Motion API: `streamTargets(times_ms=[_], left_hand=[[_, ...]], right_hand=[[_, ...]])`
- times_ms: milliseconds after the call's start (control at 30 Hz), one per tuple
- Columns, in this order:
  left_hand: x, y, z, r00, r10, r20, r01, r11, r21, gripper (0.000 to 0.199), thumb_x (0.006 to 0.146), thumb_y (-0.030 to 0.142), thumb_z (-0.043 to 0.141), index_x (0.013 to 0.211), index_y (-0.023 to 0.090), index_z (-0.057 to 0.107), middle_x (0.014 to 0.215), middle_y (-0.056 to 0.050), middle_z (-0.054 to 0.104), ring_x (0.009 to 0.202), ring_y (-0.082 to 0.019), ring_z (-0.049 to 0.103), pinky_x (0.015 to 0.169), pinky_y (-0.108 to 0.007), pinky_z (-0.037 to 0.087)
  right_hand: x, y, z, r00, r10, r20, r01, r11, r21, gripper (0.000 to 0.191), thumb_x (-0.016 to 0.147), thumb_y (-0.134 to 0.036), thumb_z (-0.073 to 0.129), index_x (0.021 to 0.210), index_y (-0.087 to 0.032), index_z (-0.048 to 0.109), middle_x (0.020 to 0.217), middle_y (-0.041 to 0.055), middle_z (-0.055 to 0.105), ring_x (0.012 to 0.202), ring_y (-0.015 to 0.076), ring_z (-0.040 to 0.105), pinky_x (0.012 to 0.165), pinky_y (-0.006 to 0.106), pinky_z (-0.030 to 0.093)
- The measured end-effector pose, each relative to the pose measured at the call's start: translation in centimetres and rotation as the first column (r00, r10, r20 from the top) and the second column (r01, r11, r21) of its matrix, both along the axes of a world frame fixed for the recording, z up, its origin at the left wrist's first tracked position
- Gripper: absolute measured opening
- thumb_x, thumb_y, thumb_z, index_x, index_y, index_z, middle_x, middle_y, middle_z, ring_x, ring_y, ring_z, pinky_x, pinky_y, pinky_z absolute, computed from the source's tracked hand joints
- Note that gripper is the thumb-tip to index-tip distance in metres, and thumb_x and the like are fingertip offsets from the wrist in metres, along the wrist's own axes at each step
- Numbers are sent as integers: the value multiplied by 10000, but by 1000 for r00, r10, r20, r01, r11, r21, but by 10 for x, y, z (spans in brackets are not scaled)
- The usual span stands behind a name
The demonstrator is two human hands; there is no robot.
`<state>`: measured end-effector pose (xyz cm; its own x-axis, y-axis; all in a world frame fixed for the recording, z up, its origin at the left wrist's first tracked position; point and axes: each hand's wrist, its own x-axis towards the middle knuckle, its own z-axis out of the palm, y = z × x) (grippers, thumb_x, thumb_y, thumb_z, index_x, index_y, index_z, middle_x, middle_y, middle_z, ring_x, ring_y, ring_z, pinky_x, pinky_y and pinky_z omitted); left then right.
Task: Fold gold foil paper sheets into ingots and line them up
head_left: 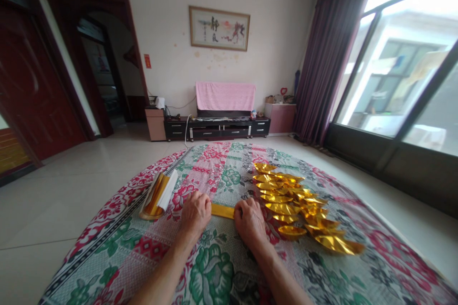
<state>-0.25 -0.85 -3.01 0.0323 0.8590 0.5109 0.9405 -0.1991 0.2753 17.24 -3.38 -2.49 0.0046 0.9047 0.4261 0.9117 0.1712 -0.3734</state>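
Observation:
A flat, narrow strip of folded gold foil paper [222, 211] lies across the patterned cloth between my hands. My left hand [197, 209] is closed over the strip's left end, its fingers curled. At the right end, my right hand [249, 217] is closed in the same way, and both ends are hidden under the fingers. To the right of my right hand sit several boat-shaped gold paper ingots [282, 208] in rough rows. On the left, a curled stack of gold foil sheets [156, 195] with white backs rests apart from my left hand.
A floral cloth [211, 271] covers the rounded surface under my hands. Beyond it, a black low cabinet [220, 128] stands against the wall, with a pink cloth [226, 96] draped over something on top. A dark curtain [322, 57] hangs beside the window at right.

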Motion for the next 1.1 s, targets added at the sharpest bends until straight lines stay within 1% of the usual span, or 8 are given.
streamTargets(times_ms=[200, 400, 500, 600, 700, 933, 1100], left_hand=[[-2, 1, -2, 1000, -12, -9, 12, 1000, -21, 201, 828, 214, 448, 716, 201, 615, 797, -47, 573, 814, -174, 523, 770, -276, 378], [-2, -1, 1, 999, -39, -37, 38, 998, -40, 194, 835, 259, 451, 735, 200, 606, 802, -48, 578, 817, -180, 524, 782, -292, 377], [1, -6, 4, 999, -33, -33, 32, 999, -43, 180, 802, 338, 511, 733, 194, 594, 806, -50, 574, 816, -187, 529, 785, -301, 385], [4, -11, 7, 999, -28, -36, 27, 999, -40, 225, 756, 417, 563, 755, 192, 581, 822, -53, 571, 827, -201, 532, 781, -312, 395], [6, -15, 7, 999, -24, -40, 23, 999, -28, 267, 720, 454, 598, 773, 194, 567, 841, -61, 567, 853, -215, 533, 789, -318, 398], [8, -17, 2, 999, -23, -39, 23, 1000, -4, 367, 686, 511, 615, 844, 186, 552, 886, -83, 553, 891, -247, 519, 819, -351, 395], [10, -16, -2, 1000, -9, -24, 9, 1000, 4, 387, 664, 511, 638, 843, 181, 543, 899, -96, 547, 884, -260, 514, 810, -363, 397]], right_hand=[[1, -1, -1, 1000, 2, 7, -2, 1000, -7, 210, 826, -187, 446, 727, -200, 631, 818, 58, 560, 797, 169, 488, 753, 261, 334], [0, -4, 0, 1000, 2, -14, -2, 1000, -1, 203, 822, -197, 454, 735, -205, 637, 833, 58, 558, 812, 176, 483, 741, 259, 343], [-1, -6, 1, 1000, -6, -20, 7, 1000, 5, 174, 806, -198, 477, 738, -203, 637, 841, 61, 559, 818, 177, 484, 741, 260, 348], [-2, -7, 1, 1000, -9, -20, 9, 1000, 12, 117, 774, -210, 518, 737, -202, 629, 854, 60, 556, 829, 183, 484, 737, 261, 355], [-2, -7, -1, 1000, -7, -23, 8, 1000, 24, 76, 750, -242, 551, 734, -203, 614, 860, 58, 549, 838, 191, 483, 732, 265, 359], [-3, -8, -5, 1000, -2, -16, 3, 998, 59, 142, 750, -337, 563, 749, -196, 584, 845, 56, 524, 847, 206, 481, 759, 284, 356], [-4, -9, -5, 1000, 1, 1, -1, 997, 77, 152, 762, -346, 553, 773, -196, 573, 849, 58, 518, 845, 207, 479, 771, 294, 348]])
